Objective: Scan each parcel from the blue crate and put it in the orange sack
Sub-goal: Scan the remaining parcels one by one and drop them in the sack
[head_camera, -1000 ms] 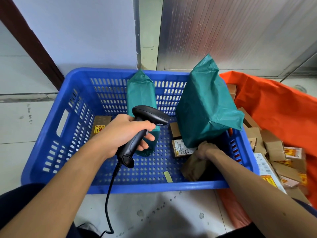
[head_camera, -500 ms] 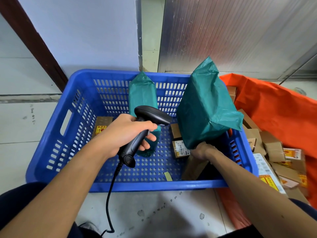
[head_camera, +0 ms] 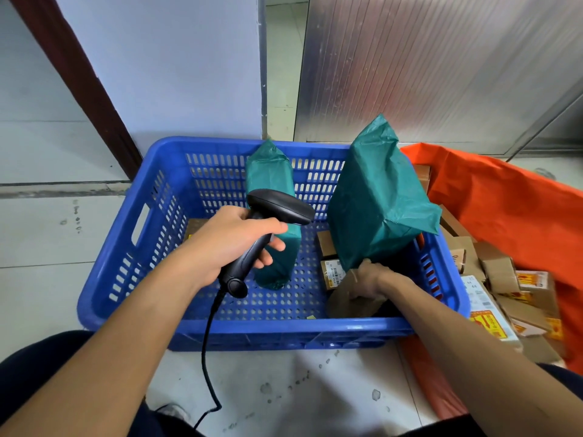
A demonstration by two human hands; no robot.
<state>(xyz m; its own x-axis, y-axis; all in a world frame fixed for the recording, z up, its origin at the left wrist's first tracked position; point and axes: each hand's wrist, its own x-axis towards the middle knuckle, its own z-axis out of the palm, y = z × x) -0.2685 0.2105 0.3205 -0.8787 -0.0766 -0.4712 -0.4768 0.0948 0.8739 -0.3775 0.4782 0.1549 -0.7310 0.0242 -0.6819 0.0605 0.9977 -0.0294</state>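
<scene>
- A brown parcel [head_camera: 344,301] is gripped by the right hand [head_camera: 369,279] in the near right corner of the blue crate [head_camera: 284,326], with fingers curled over its top.
- A black scanner [head_camera: 280,206] is held in the left hand [head_camera: 227,247] over the crate's middle, its nose pointed at the crate's right side.
- The parcel lies right of the scanner and lower, so it likely must be lifted.
- A tall green parcel [head_camera: 375,200] is stood just behind that hand; whether it is held cannot be told.
- The orange sack [head_camera: 504,216] is laid beside the crate's right wall.

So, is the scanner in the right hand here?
No, the left hand grips the scanner; the right hand holds a brown parcel in the crate.
</scene>
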